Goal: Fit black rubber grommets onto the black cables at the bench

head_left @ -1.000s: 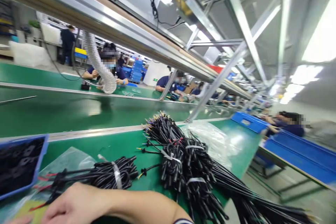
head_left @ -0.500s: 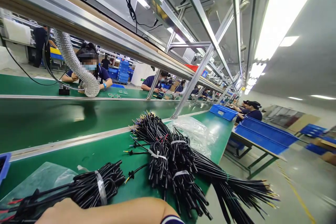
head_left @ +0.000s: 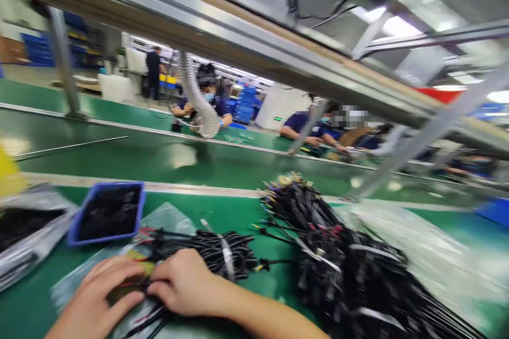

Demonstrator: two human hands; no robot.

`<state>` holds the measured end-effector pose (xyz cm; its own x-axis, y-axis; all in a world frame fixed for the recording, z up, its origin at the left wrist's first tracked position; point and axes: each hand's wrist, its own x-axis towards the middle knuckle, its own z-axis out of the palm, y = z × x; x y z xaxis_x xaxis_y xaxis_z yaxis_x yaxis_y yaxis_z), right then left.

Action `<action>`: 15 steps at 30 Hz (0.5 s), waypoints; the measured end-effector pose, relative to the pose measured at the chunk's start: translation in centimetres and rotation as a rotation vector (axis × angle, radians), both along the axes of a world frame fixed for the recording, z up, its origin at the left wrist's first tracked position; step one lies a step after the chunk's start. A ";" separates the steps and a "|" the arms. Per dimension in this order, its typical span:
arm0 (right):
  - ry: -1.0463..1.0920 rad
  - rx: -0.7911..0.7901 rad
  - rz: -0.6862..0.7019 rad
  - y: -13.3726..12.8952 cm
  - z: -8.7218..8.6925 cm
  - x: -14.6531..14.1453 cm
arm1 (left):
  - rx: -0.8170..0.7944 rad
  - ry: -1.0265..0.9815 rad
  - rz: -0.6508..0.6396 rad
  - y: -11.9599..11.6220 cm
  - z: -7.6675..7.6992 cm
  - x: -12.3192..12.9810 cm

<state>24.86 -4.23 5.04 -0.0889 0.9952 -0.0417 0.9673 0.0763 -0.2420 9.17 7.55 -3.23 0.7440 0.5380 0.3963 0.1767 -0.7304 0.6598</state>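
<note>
Near the bottom left, my left hand [head_left: 105, 294] curls its thumb and fingers around a small part on the black cables. Close beside it, my right hand [head_left: 186, 280] pinches the same spot, where a thin black cable with red wire ends shows. Just behind my hands lies a coiled black cable bundle [head_left: 238, 254] with a white tie, partly on a clear plastic bag [head_left: 169, 217]. The exact part between my fingertips is blurred and mostly covered. To the right, a large pile of tied black cables [head_left: 318, 254] rests on the green bench.
A blue tray [head_left: 141, 209] of small black parts stands at the left, beside an open plastic bag [head_left: 35, 259] of dark items. Clear plastic sheeting [head_left: 421, 243] lies at the right. A slanted metal post [head_left: 429, 132] rises behind the cables. People sit across the bench.
The view has swung left and down. My left hand is now in view, and both hands meet at the cables. The blue tray shows fully, and the cable pile sits farther right in view.
</note>
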 end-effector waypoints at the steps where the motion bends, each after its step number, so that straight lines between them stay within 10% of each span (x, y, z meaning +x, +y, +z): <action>1: 0.020 0.005 -0.008 -0.1 0.0 0.1 | -0.036 0.038 -0.016 -0.1 0.8 -0.4; 7: 0.144 -0.001 -0.049 0.5 0.0 0.1 | -0.291 0.146 -0.004 -1.1 5.2 0.0; 15: 0.133 -0.026 -0.058 0.5 0.4 -0.2 | -0.301 0.085 -0.062 -1.5 5.6 -0.7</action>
